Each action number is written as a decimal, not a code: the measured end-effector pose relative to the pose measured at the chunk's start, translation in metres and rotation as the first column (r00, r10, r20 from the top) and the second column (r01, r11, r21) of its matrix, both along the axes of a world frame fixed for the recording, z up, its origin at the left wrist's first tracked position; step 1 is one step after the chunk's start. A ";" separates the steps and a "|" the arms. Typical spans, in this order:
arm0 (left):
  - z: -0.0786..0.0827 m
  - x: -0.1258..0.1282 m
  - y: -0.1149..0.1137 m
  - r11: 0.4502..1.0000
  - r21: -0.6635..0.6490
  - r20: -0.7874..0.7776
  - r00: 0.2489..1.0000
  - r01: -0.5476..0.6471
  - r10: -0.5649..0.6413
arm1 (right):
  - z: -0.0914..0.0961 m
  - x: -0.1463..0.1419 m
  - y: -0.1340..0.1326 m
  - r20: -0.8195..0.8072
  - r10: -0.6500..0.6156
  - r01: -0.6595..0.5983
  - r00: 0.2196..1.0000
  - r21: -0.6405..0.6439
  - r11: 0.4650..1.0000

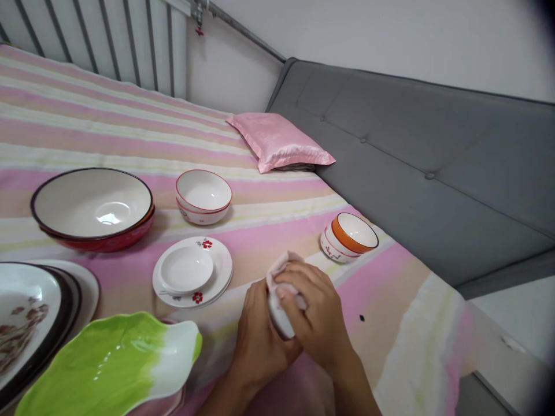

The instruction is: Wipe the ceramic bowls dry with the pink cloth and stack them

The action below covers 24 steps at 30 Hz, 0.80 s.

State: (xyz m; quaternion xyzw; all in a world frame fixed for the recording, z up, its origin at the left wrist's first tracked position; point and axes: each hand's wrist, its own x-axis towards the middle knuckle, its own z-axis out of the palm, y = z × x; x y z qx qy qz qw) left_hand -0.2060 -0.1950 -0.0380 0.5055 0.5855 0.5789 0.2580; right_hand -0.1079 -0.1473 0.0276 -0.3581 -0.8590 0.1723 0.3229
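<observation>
My left hand (pixel 255 332) is wrapped round a small white bowl (pixel 280 320), holding it above the striped bedsheet. My right hand (pixel 316 312) presses a pale pink cloth (pixel 280 266) onto the bowl, fingers curled over it. Most of the bowl is hidden between the two hands. Just left of them lies a small white saucer on a flowered plate (pixel 217 277).
Dishes stand on the striped sheet (pixel 130 133): a big red-and-white bowl (pixel 93 208), stacked red-rimmed bowls (pixel 203 196), an orange-rimmed bowl stack (pixel 350 236), a green leaf-shaped dish (pixel 108 364), dark-rimmed plates (pixel 39 312). A pink pillow (pixel 277 141) lies by the grey headboard (pixel 416 167).
</observation>
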 end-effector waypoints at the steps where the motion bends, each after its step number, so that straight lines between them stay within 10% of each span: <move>1: -0.002 0.001 0.001 0.999 -0.015 0.011 0.999 0.035 -0.035 | -0.002 0.005 0.007 -0.061 -0.031 0.028 0.998 -0.050 0.998; 10: -0.024 0.001 0.004 0.992 -0.102 -0.014 0.997 0.078 -0.079 | -0.015 0.029 0.037 -0.389 -0.350 0.121 0.852 -0.505 0.854; 16: -0.007 0.000 -0.003 0.994 0.096 -0.126 0.991 0.045 -0.032 | -0.023 0.030 0.041 -0.454 -0.377 -0.114 0.807 -0.747 0.655; 24: 0.003 -0.001 -0.003 0.997 0.074 -0.142 0.990 0.001 0.009 | -0.004 0.028 0.024 -0.324 0.017 -0.165 0.946 -0.433 0.886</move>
